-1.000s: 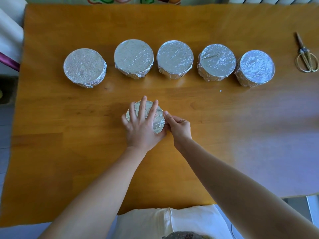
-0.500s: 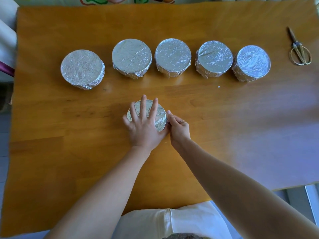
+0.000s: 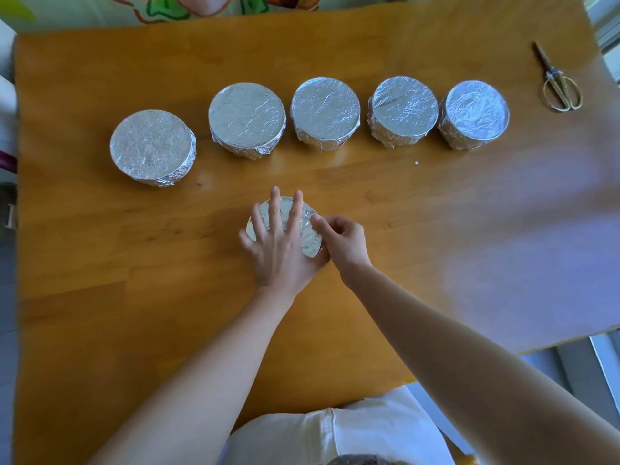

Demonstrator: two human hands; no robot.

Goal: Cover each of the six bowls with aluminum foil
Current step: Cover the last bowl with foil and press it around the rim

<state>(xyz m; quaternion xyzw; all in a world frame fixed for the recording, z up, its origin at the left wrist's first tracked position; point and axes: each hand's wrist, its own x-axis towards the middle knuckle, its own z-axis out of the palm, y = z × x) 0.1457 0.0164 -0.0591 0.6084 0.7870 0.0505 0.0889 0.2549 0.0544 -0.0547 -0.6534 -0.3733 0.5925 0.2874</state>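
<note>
left hand (image 3: pixel 278 253) flat atop upright bowl (image 3: pixel 308 241)

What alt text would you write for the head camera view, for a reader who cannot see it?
A person's left hand presses flat on a foil-covered bowl while the right hand pinches its right rim, on a wooden table. Behind it stand five foil-covered bowls in a row, with scissors at the far right.

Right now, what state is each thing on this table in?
Back row of five bowls: all wrapped in foil, standing upright.
Near bowl: foil on top, held under both hands.
Left hand: flat, fingers spread, pressing the near bowl's top.
Right hand: fingers curled, pinching foil at its right rim.
Scissors: closed, lying untouched at the far right.
</note>
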